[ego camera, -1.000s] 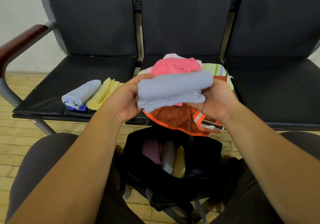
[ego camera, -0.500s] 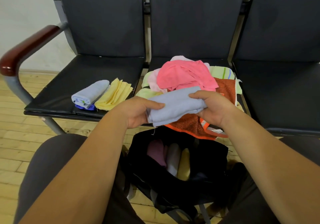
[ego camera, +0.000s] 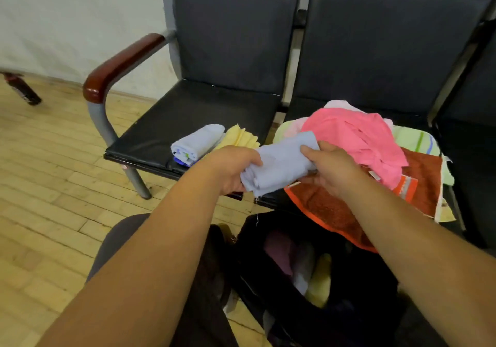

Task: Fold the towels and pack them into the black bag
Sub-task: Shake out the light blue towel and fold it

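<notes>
We grip folded pale-blue towel (ego camera: 281, 164) in both hands, above front edge of seats. Left hand (ego camera: 233, 171): fingers (ego camera: 251, 159) curled round its left end. Right hand (ego camera: 334, 171): thumb on top, fingers clamped under right end. Black bag (ego camera: 357, 274) on floor below, open, rolled towels inside. Pink towel (ego camera: 357, 137) tops loose pile on middle seat (ego camera: 303, 108). Blue roll (ego camera: 197, 144) and yellow towel (ego camera: 240, 138) near front edge of left seat (ego camera: 193, 116)

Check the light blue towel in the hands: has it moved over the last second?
Yes. The held blue towel has shifted left, from across the pink towel toward the folded yellow towel on the left seat.
</notes>
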A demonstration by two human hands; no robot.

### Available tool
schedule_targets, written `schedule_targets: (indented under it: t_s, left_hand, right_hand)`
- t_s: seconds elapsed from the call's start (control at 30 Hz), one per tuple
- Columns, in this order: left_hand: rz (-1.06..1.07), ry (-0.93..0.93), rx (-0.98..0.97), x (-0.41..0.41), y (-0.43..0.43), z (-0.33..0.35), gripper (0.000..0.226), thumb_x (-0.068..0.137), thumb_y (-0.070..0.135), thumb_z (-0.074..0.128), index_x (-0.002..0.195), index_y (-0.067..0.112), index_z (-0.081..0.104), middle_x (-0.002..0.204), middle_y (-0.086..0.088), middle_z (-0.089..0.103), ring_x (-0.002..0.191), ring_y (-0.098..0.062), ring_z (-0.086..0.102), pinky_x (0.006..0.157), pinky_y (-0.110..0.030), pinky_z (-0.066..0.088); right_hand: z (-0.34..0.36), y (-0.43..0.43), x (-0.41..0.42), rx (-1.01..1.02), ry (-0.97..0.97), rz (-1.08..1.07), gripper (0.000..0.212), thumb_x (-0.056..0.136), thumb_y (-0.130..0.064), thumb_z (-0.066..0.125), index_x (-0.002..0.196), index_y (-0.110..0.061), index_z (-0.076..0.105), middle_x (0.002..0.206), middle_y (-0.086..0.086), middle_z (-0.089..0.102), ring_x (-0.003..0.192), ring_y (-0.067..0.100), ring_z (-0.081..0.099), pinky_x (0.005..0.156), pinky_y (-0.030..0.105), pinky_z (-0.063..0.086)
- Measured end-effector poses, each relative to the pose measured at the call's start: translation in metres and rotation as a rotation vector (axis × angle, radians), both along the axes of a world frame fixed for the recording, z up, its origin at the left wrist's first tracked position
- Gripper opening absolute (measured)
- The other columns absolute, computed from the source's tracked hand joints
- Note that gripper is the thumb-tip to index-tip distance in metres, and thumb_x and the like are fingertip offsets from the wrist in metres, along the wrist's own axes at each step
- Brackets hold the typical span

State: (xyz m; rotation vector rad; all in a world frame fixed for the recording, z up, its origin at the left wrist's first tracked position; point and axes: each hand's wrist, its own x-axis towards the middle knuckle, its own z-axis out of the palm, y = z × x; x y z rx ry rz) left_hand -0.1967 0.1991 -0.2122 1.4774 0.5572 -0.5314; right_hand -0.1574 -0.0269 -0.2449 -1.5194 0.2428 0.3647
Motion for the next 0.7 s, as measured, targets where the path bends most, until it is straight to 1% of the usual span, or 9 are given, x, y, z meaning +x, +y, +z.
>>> schedule_targets:
  t_s: [0.13, 0.23, 0.3, 0.37, 0.47, 0.53, 0.6, 0.67, 0.7]
  left_hand:
    - [0.103, -0.029, -0.01, 0.032, 0.048, 0.022, 0.05, 0.086, 0.003, 0.074, 0.134, 0.005, 0.062, 0.131, -0.019, 0.072, 0.117, -0.036, 0.074, 0.093, -0.05, 0.063]
    - [0.145, -0.046, 0.025, 0.049, 0.08, 0.015, 0.04, 0.093, 0.001, 0.075, 0.132, 0.002, 0.064, 0.126, -0.017, 0.075, 0.111, -0.032, 0.077, 0.097, -0.05, 0.063]
    - [0.189, -0.034, -0.003, 0.056, 0.093, 0.001, 0.042, 0.093, 0.0, 0.078, 0.133, 0.003, 0.064, 0.127, -0.015, 0.075, 0.109, -0.031, 0.077, 0.096, -0.049, 0.063]
    - [0.188, 0.006, 0.023, 0.064, 0.101, -0.012, 0.047, 0.092, 0.004, 0.081, 0.136, 0.006, 0.062, 0.128, -0.012, 0.074, 0.11, -0.03, 0.077, 0.095, -0.046, 0.064]
    - [0.125, 0.083, 0.114, 0.077, 0.104, -0.025, 0.047, 0.095, 0.009, 0.08, 0.137, 0.006, 0.06, 0.127, -0.012, 0.072, 0.112, -0.029, 0.074, 0.098, -0.045, 0.062]
    - [0.09, 0.134, 0.167, 0.085, 0.103, -0.028, 0.04, 0.098, 0.012, 0.077, 0.133, 0.006, 0.058, 0.124, -0.013, 0.071, 0.113, -0.029, 0.073, 0.101, -0.045, 0.061]
    - [0.052, 0.188, 0.258, 0.092, 0.101, -0.035, 0.027, 0.101, 0.02, 0.075, 0.119, 0.007, 0.059, 0.114, -0.012, 0.07, 0.113, -0.03, 0.073, 0.102, -0.045, 0.06]
    - [0.015, 0.24, 0.379, 0.098, 0.1, -0.04, 0.028, 0.103, 0.029, 0.073, 0.111, 0.006, 0.059, 0.108, -0.012, 0.074, 0.109, -0.029, 0.075, 0.103, -0.043, 0.06]
    - [0.007, 0.275, 0.42, 0.101, 0.101, -0.044, 0.032, 0.104, 0.031, 0.071, 0.113, 0.003, 0.058, 0.112, -0.013, 0.075, 0.11, -0.028, 0.075, 0.104, -0.041, 0.059]
  right_hand:
    - [0.012, 0.053, 0.052, -0.046, -0.019, 0.018, 0.031, 0.107, -0.024, 0.065, 0.136, -0.014, 0.06, 0.122, 0.008, 0.07, 0.106, 0.032, 0.072, 0.089, 0.049, 0.065]
    - [0.013, 0.088, 0.089, -0.108, -0.05, 0.026, 0.037, 0.102, -0.026, 0.071, 0.134, -0.008, 0.063, 0.122, 0.014, 0.072, 0.099, 0.035, 0.074, 0.084, 0.051, 0.066]
    - [0.01, 0.108, 0.108, -0.195, -0.068, 0.046, 0.041, 0.099, -0.029, 0.075, 0.133, -0.009, 0.066, 0.122, 0.014, 0.072, 0.095, 0.035, 0.075, 0.083, 0.049, 0.066]
    - [0.004, 0.125, 0.126, -0.296, -0.082, 0.078, 0.043, 0.097, -0.03, 0.075, 0.135, -0.012, 0.067, 0.124, 0.011, 0.071, 0.099, 0.034, 0.073, 0.084, 0.046, 0.065]
    - [-0.005, 0.145, 0.145, -0.448, -0.105, 0.152, 0.04, 0.1, -0.032, 0.071, 0.138, -0.022, 0.067, 0.123, 0.004, 0.07, 0.103, 0.027, 0.068, 0.07, 0.033, 0.058]
    - [-0.012, 0.155, 0.157, -0.485, -0.118, 0.174, 0.039, 0.101, -0.03, 0.071, 0.139, -0.022, 0.067, 0.123, 0.003, 0.069, 0.102, 0.025, 0.065, 0.071, 0.031, 0.056]
    - [-0.022, 0.163, 0.165, -0.512, -0.134, 0.203, 0.037, 0.101, -0.028, 0.072, 0.137, -0.022, 0.068, 0.121, 0.003, 0.067, 0.101, 0.024, 0.064, 0.068, 0.028, 0.054]
    - [-0.033, 0.169, 0.169, -0.525, -0.151, 0.243, 0.033, 0.101, -0.027, 0.071, 0.133, -0.023, 0.069, 0.119, 0.002, 0.067, 0.098, 0.021, 0.065, 0.059, 0.024, 0.051]
    - [-0.038, 0.171, 0.171, -0.532, -0.158, 0.263, 0.032, 0.101, -0.027, 0.072, 0.132, -0.023, 0.07, 0.12, 0.002, 0.067, 0.097, 0.021, 0.066, 0.057, 0.024, 0.05]
